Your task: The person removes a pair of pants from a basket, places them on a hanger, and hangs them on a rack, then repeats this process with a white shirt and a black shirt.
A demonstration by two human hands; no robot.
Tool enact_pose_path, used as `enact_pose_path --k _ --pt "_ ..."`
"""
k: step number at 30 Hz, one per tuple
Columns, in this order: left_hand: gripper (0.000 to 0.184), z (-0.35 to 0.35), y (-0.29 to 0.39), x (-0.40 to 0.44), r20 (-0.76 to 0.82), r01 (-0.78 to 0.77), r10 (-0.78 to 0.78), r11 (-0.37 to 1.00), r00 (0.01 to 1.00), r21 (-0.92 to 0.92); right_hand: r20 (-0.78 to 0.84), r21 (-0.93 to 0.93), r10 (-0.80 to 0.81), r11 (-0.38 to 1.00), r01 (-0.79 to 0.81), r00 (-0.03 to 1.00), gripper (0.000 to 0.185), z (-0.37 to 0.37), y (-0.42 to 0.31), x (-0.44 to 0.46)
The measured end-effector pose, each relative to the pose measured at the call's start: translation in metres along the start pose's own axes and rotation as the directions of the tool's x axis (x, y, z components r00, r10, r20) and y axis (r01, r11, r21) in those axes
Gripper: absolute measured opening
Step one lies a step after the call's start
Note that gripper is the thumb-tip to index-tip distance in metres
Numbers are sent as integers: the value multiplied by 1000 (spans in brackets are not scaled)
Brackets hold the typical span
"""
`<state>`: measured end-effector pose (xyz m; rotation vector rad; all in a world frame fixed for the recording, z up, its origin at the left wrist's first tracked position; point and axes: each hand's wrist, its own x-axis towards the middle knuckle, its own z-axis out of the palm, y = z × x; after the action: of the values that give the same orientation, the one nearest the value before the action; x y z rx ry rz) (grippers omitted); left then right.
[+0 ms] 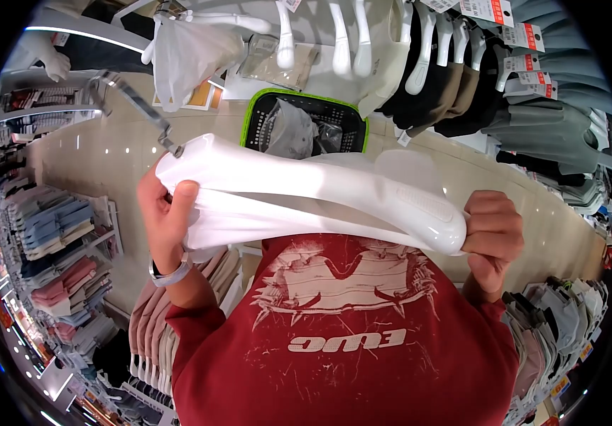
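Note:
A white garment [249, 220] is stretched across in front of my chest, over a white plastic hanger [419, 206] with a broad rounded end. A metal hook [139, 103] sticks out at the upper left. My left hand [169, 206] is closed on the left end of the garment, its thumb pressed on the front of the fabric. My right hand [493, 231] is curled into a fist at the rounded right end. Its fingertips are hidden, so how much is fabric and how much hanger cannot be told. A long gap shows between the hanger and the fabric edge below.
Beyond the garment, a black basket with a green rim [363, 135] stands on the floor with plastic-wrapped items inside. Racks of hanging clothes [455, 85] and a clear plastic bag [185, 57] are at the top. Folded clothes [57, 227] fill shelves on the left.

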<state>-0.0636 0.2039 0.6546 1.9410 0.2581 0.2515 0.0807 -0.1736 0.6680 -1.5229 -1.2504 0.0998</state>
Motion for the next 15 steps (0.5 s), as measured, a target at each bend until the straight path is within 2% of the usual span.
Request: enact_pose_path --k 5,7,9,15 --pt "44 11 8 -8 -147 27 -20 999 989 47 -8 50 16 999 -16 1000 14 -1 4 -3" --pt "44 10 6 -11 -122 24 -17 998 992 55 -20 65 39 997 -37 999 12 -3 5 -4" --pt "44 10 5 -13 -98 20 -13 998 995 66 67 57 32 998 -36 997 8 -9 4 -4" --pt "43 9 0 -15 -112 -32 47 991 993 131 65 155 44 986 -53 997 9 -12 5 -5"
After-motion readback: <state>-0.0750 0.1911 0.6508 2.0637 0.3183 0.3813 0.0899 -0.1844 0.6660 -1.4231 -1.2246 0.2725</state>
